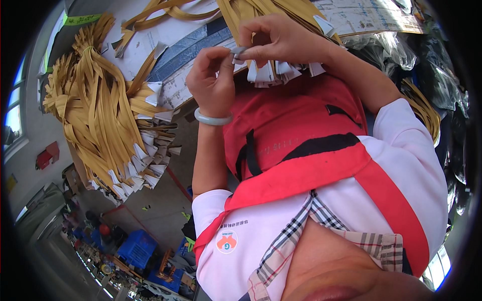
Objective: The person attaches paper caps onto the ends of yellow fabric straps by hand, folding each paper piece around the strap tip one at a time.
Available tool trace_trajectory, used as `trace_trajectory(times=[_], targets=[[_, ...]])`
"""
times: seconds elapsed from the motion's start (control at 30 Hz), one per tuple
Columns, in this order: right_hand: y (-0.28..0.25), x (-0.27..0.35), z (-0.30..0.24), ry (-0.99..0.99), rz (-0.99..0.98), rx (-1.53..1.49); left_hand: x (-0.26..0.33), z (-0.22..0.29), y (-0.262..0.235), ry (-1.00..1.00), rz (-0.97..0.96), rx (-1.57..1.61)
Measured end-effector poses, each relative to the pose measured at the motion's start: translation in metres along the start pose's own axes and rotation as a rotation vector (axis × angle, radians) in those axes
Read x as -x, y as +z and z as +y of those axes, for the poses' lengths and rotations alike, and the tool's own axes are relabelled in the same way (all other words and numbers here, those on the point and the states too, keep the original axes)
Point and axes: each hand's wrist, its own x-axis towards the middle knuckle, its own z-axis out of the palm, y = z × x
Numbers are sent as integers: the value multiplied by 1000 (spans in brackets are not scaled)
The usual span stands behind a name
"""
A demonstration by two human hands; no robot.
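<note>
Both hands raised at table edge, wrists bent, fingers curled. Left hand, pale jade-like bangle on wrist, pinches a small white paper-like tag between thumb and fingertips. Right hand pinches same tag from above, other fingers loosely folded. Tag sits between both hands, just above row of white-tipped mustard-yellow flat straps. Big pile of matching straps lies left.

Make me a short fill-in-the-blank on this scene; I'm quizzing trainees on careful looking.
1. Both hands pinch a small white tab at the end of a ____-coloured strap.
2. The left hand wears a pale ____ at the wrist.
3. The right hand is ____ in the picture than the left hand.
4. The person's apron is ____.

Missing words: mustard; bangle; higher; red
</note>
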Motion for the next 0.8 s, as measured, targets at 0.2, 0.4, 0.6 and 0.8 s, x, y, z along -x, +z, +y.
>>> trace_trajectory(times=[0.2,0.4,0.6,0.8], targets=[[23,-6,24,-215,347,440,4,-11,11,303,71,-271],[15,-3,42,-341,279,-24,-13,0,-11,6,-19,-14],[9,2,25,171,205,-139,-11,-17,-9,243,-243,-349],[-18,6,38,-57,495,102,-16,-5,-43,151,105,-112]])
